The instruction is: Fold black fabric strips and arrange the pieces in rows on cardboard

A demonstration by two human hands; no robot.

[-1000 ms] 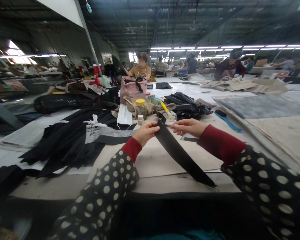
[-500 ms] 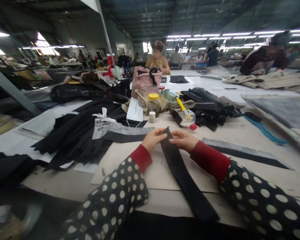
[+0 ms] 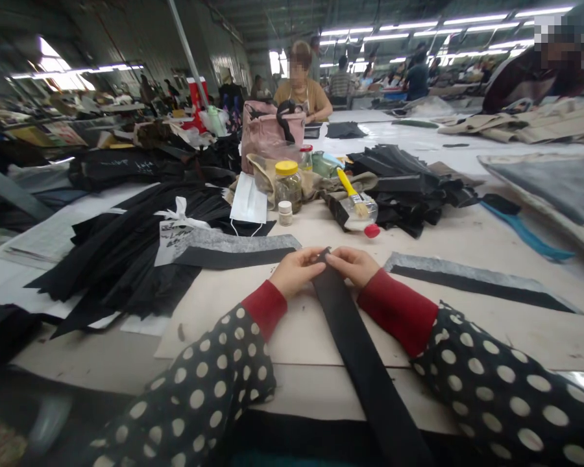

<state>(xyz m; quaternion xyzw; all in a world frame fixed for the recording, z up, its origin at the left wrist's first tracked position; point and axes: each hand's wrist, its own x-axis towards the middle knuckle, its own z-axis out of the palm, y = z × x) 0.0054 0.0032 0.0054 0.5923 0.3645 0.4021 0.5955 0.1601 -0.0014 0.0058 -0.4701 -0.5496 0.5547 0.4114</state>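
A long black fabric strip [image 3: 355, 344] runs from my fingertips down toward the front edge of the table. My left hand [image 3: 296, 268] pinches its far end from the left side. At the same end, my right hand [image 3: 354, 264] grips the strip between thumb and fingers, the two hands nearly touching. A black strip with a grey backing [image 3: 233, 251] lies beyond my left hand, and another grey-and-black strip [image 3: 481, 285] rests to the right of my right hand.
Black fabric pieces [image 3: 141, 246] are piled at left, more [image 3: 403, 181] at back right. Behind my hands are a yellow-lidded jar [image 3: 288, 188], a small white-capped bottle [image 3: 285, 213], a face mask [image 3: 249, 200], a yellow brush [image 3: 351, 191] and a pink bag [image 3: 272, 133]. A person [image 3: 302, 91] sits across.
The view has shifted, so the table items appear farther up. My right hand has moved closer to my left at the strip's end, and the strip hangs straighter toward the front.
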